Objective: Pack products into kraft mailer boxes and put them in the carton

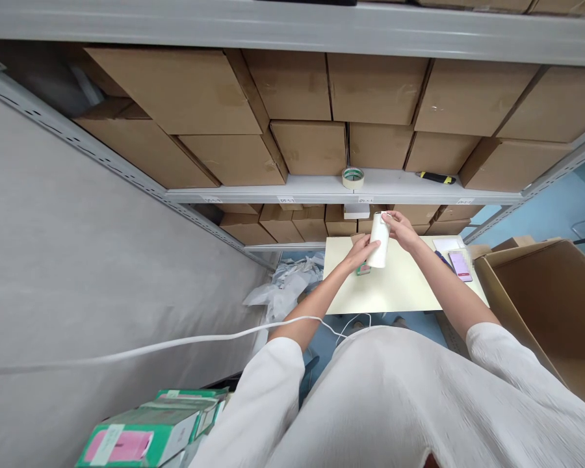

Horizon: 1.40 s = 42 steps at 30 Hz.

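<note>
Grasps white, cylindrical, seemingly plastic object [379,252] with left hand [361,251] and right hand [402,231] above pale-yellow rectangular tabletop [404,287], in mid-handling and not yet set down.

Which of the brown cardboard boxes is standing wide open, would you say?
The large box just right of the table: its inside is visible, whereas the shelved boxes show mainly outer sides.

- Tape roll [353,182] is sitting on the shelf [312,184].
- Yellow-and-black cutter [436,177] is lying near cartons [514,166].
- Crumpled plastic [292,279] is lying near the wall [127,260].
- Green boxes [141,435] are resting lower left.
</note>
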Available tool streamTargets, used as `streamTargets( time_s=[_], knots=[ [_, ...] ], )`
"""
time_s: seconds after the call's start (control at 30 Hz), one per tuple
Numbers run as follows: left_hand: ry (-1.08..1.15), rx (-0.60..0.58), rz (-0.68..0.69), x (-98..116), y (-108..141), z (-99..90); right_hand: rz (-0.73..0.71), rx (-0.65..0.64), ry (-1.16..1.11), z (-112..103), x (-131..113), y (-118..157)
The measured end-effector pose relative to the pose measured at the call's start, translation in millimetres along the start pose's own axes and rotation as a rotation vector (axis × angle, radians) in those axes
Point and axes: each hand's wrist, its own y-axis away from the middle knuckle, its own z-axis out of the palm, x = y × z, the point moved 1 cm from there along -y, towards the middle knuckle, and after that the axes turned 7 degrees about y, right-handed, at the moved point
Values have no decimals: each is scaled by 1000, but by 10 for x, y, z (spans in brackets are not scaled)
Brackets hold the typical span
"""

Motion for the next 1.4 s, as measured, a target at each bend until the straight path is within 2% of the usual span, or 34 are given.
streamTargets(
  time_s=[0.1,0.17,0.3,0.37,0.43,0.57,0.83,0.97,1.07,1.2,1.3,1.4],
  knots=[
    [-85,38,18,-19,-22,23,-34,97,86,-10,1,7],
    [-51,40,28,-15,-23,31,-63,64,87,-29,-7,10],
    [102,-14,-23,35,17,29,-78,-97,-7,-79,-19,7],
    [143,-44,-75,66,43,23,-78,-87,-24,-97,-12,-7],
    [141,-59,-100,95,61,19,-67,-15,-30,-111,11,-36],
    [113,-54,-169,142,66,40,40,95,-24,-140,106,-129],
    [431,-32,-371,259,-2,160,317,15,-36,-117,277,-201],
    [454,-11,-402,272,-34,149,337,12,-53,-70,270,-167],
    [381,-23,-364,266,-23,123,281,-5,-76,-72,228,-149],
    [233,-51,-245,219,20,87,106,-23,-97,-104,93,-110],
    [125,-29,-70,163,18,39,-32,-63,-83,-95,-56,-23],
    [-16,49,119,132,-16,-45,-198,-117,-44,-45,-211,126]
  ],
)
